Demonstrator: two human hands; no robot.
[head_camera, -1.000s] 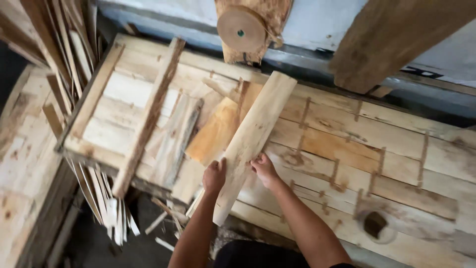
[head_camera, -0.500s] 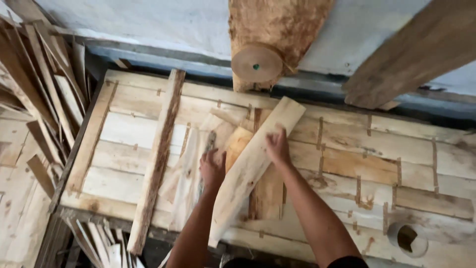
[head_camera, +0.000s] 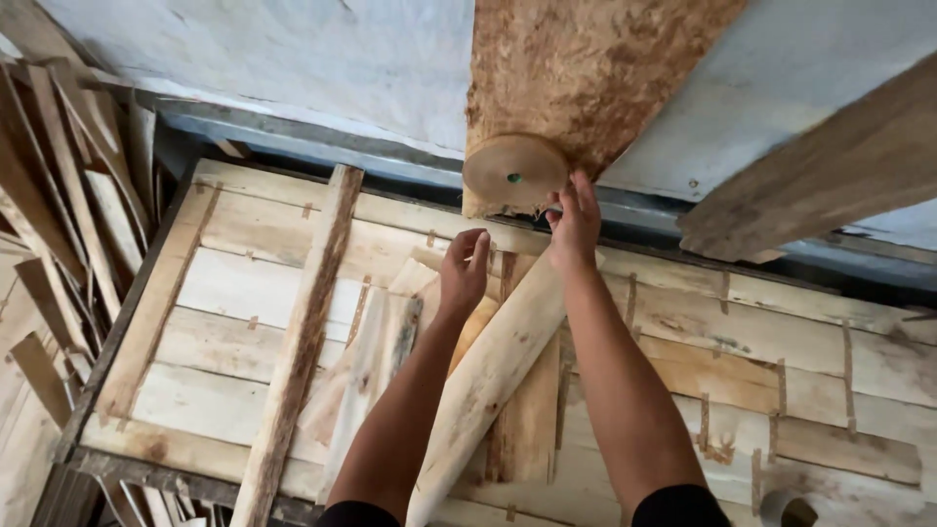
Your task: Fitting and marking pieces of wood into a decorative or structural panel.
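— Pale wood everywhere, is it?

— Nearly. The bench [head_camera: 742, 342] under me is pale planks laid side by side and tacked with short strips. A long rough-edged batten [head_camera: 305, 332] lies across it on the left, running from far to near. Thin offcuts [head_camera: 59, 244] lean in a heap off the left edge.

— And beyond the bench?

— A grey-white wall [head_camera: 283, 59] at the far side, with a dark metal rail along its foot. A patch caked in brown sawdust [head_camera: 586, 68] spreads above a round wooden disc [head_camera: 514, 174]. A heavy dark beam [head_camera: 830, 176] slants in from the right.

— Where's the slab you're working?

— The long tapered slab [head_camera: 488, 376] lies in the middle of the bench, its narrow end near me, its wide end far, just below the disc.

— Your hands?

— My right hand [head_camera: 574, 222] presses flat on the slab's far end, fingers spread and loose, fingertips touching the disc's edge. My left hand [head_camera: 463, 271] sits just left of the slab, fingers half curled and gripping nothing; I cannot tell whether it touches the slab.
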